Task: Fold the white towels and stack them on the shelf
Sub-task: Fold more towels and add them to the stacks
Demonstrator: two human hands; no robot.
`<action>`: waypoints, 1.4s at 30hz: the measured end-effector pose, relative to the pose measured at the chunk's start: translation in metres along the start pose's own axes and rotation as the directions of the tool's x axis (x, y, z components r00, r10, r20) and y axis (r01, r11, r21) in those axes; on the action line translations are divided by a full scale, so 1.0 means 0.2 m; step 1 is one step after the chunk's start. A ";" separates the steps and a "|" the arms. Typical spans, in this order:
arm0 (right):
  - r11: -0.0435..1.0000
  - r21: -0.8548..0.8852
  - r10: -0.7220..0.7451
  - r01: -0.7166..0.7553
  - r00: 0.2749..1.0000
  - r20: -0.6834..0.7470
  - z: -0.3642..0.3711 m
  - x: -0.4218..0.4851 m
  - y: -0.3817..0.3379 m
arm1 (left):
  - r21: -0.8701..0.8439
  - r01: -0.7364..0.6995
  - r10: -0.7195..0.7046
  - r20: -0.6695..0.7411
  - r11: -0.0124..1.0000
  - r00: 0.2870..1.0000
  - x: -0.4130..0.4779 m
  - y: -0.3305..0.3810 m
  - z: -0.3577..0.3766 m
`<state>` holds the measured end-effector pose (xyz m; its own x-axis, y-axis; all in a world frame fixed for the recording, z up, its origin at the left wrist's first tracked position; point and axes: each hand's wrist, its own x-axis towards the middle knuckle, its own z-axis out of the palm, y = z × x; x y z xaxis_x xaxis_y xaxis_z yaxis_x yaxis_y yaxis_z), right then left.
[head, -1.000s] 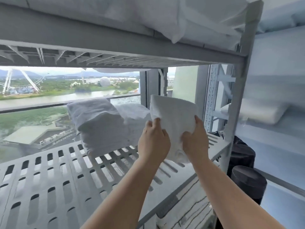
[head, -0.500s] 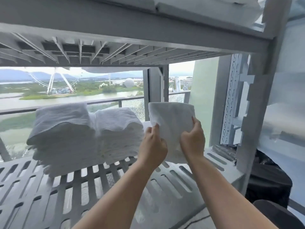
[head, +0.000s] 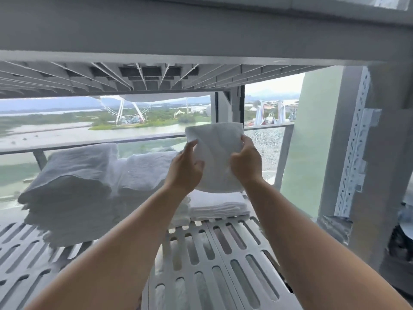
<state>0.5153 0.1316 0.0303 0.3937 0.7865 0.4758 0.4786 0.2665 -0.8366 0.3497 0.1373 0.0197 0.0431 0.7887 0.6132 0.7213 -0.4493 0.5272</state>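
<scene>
I hold a folded white towel [head: 215,151] up between both hands, above the slotted grey shelf [head: 223,253]. My left hand [head: 185,168] grips its left edge and my right hand [head: 245,162] grips its right edge. Right below it lies a low stack of folded white towels [head: 220,206] on the shelf. To the left stand two taller stacks of folded towels, one large [head: 71,186] and one in the middle [head: 149,171], pressed against each other.
The shelf above [head: 201,41] hangs low over the stacks. A grey upright post [head: 368,153] bounds the shelf on the right, with dark objects [head: 400,242] beyond it. Behind the shelf is a window with a railing [head: 89,142].
Both hands have carried the towel deeper into the shelf and higher, and it now hangs over the low stack at the right. The view has dipped under the upper shelf.
</scene>
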 end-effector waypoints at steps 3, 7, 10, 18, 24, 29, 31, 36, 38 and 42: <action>1.000 -0.027 -0.014 0.014 1.000 0.011 0.06 0.04 0.05 | 0.067 0.037 -0.042 0.073 0.997 0.996 0.07 -0.05 0.04; 0.995 -0.030 0.096 -0.094 0.992 0.079 0.12 0.15 0.16 | 0.094 0.098 -0.110 0.134 0.991 0.985 0.10 -0.08 0.11; 0.990 -0.062 0.137 -0.130 0.982 0.130 0.18 0.20 0.24 | 0.243 0.104 -0.156 0.206 0.964 0.966 0.09 -0.10 0.16; 0.966 -0.217 0.188 -0.138 0.956 0.227 0.30 0.20 0.48 | 0.633 -0.016 -0.266 0.348 0.774 0.899 0.11 -0.06 0.20; 0.957 -0.288 0.110 -0.022 0.950 0.291 0.29 0.20 0.51 | 0.846 -0.290 -0.291 0.444 0.448 0.847 0.16 0.03 0.19; 0.953 -0.297 0.048 0.062 0.935 0.351 0.28 0.21 0.57 | 0.862 -0.324 -0.268 0.443 0.391 0.855 0.21 0.06 0.19; 0.936 -0.342 0.060 0.087 0.915 0.398 0.27 0.22 0.57 | 0.856 -0.320 -0.234 0.436 0.405 0.869 0.22 0.04 0.20; 0.933 -0.355 0.149 0.067 0.824 0.547 0.24 0.27 0.55 | 0.839 -0.267 -0.117 0.360 0.474 0.926 0.22 -0.03 0.24; 0.968 -0.241 0.193 -0.067 0.811 0.552 0.22 0.27 0.55 | 0.812 -0.270 -0.100 0.371 0.517 0.923 0.21 -0.05 0.26; 0.979 -0.070 0.203 -0.191 0.912 0.356 0.21 0.25 0.53 | 0.770 -0.253 -0.181 0.428 0.585 0.885 0.13 -0.13 0.33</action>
<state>0.5529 0.2227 -0.0469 0.1767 0.9700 0.1671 0.4489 0.0717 -0.8907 0.3775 0.1975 -0.0164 0.2040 0.9592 0.1956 0.9437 -0.1395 -0.3000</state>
